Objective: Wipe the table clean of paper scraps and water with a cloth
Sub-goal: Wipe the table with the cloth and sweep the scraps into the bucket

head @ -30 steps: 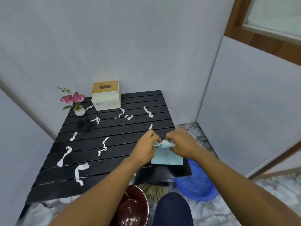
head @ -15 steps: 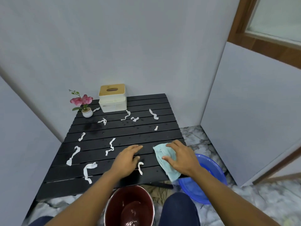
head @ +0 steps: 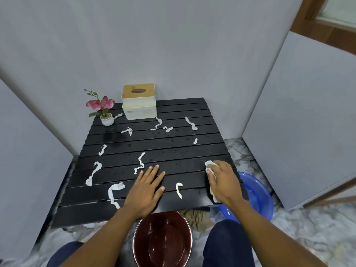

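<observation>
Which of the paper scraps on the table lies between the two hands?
The small hooked scrap near the front edge. It alone lies between the left hand and the right hand, which presses the cloth; the rest lie further left or further back.

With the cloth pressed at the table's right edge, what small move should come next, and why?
Probably sweep the right hand and its pale blue cloth leftward across the black slatted table toward the short white paper scrap: it lies nearest, and scraps and droplets are everywhere.
</observation>
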